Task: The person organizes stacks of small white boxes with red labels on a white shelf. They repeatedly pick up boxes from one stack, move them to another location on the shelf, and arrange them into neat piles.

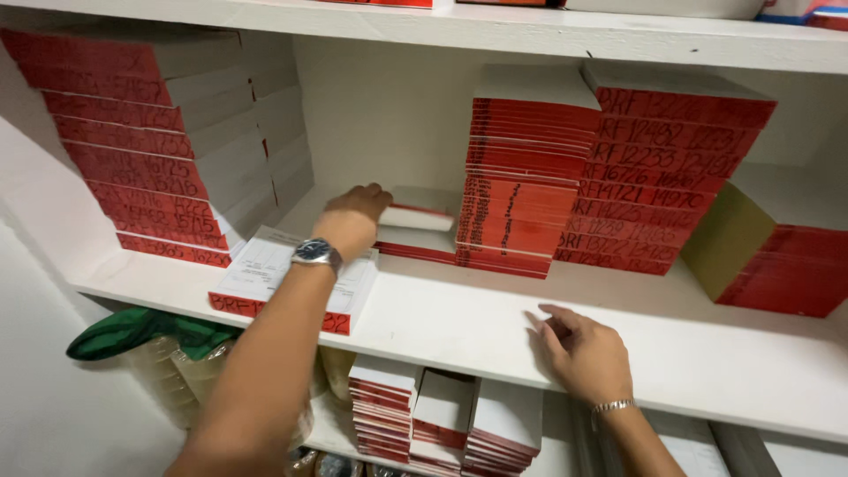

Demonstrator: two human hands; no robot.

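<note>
Forearms rose from the bottom edge of the frame, both cut off below the elbow. At centre, the left hand (pixel 353 219), a watch (pixel 316 253) on its wrist, reached deep into the shelf (pixel 459 331) and lay on a small white-topped pad (pixel 415 215); its fingertips were hidden behind the knuckles, so whether that grip had closed on the pad could not be told. At lower right, the right hand (pixel 583 352), with a metal bracelet (pixel 612 406), rested flat on the shelf's bare front, fingers spread, holding nothing.

White painted boards made up the shelf, with a white wall behind. A flat pad (pixel 265 274) lay under the left wrist, its red spine toward the camera. Red-spined booklets stood in stacks: a tall one (pixel 146 150) at upper left, two (pixel 609 177) right of centre, and a leaning pile (pixel 777 265) at the right edge, partly cut off. Below the shelf were more booklets (pixel 442 424) and a green cloth (pixel 132 331) over clear plastic, hard to make out.
</note>
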